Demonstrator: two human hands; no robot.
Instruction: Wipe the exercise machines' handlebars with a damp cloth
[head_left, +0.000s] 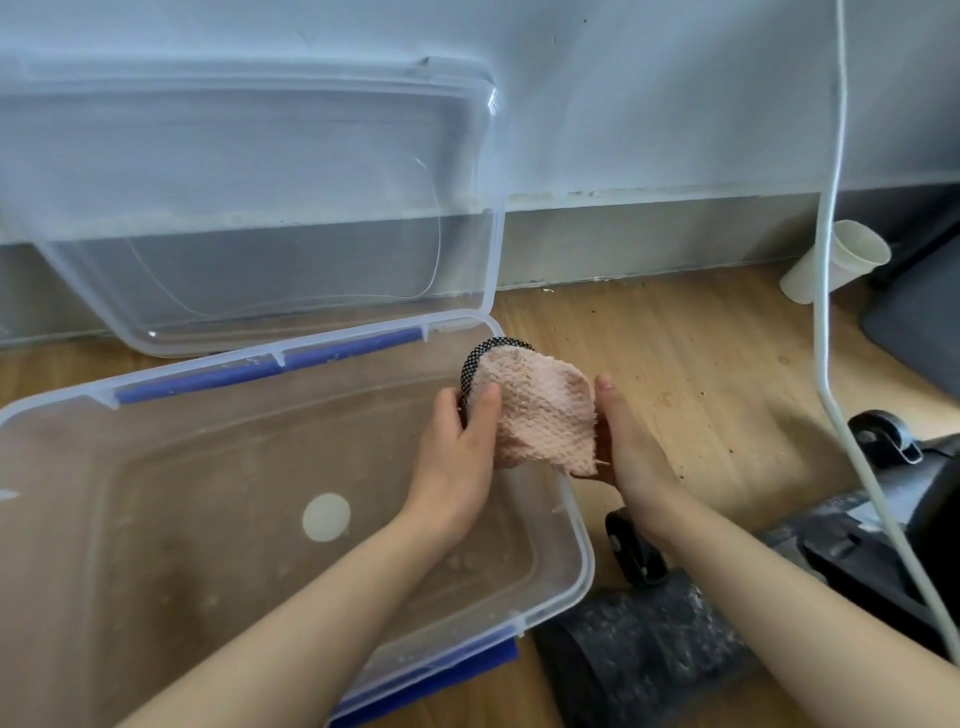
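Two pinch grips on the pink cloth (540, 415), left hand (457, 457) and right hand (628, 447), above the clear tub (583, 545).

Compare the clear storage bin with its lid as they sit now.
The bin lies flat on the wooden floor; the lid stands tilted against the wall. The bin is deep and holds what looks like shallow water; the lid is shallow and holds nothing. The bin carries blue latches; the lid shows none. Both are clear plastic rectangles with rounded corners.
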